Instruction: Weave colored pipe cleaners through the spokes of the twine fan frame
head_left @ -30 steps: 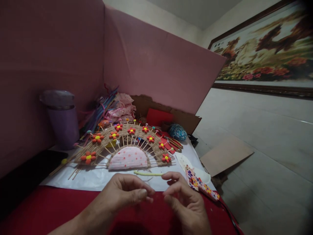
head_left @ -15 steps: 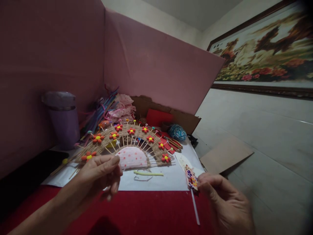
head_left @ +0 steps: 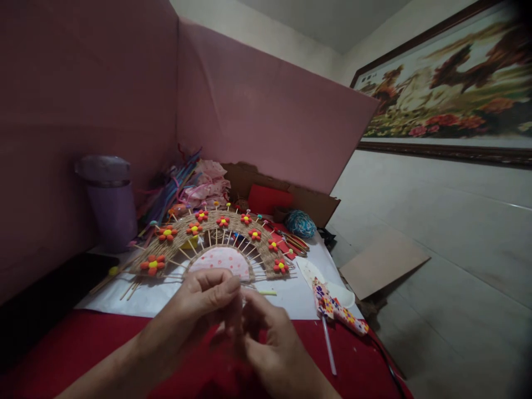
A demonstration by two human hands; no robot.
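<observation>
My two bare hands meet above the front edge of a red-covered worktop. My left hand has its thumb and fingers pinched together; my right hand curls in to meet it. They are blurred where they meet, and I cannot tell whether anything small is between them. Just beyond, on a white sheet, lies a twine arch woven over thin sticks, with a spotted half-round cloth at its centre, partly hidden by my left hand. As far as I can judge, the arch is well advanced: the weaving looks complete, nine red-and-yellow flowers sit along it, and coloured tips cap many sticks. Some sticks at its lower left end look bare; whether they need anything more, I cannot tell. Near the worktop's right edge rests a flower-patterned glue gun.
</observation>
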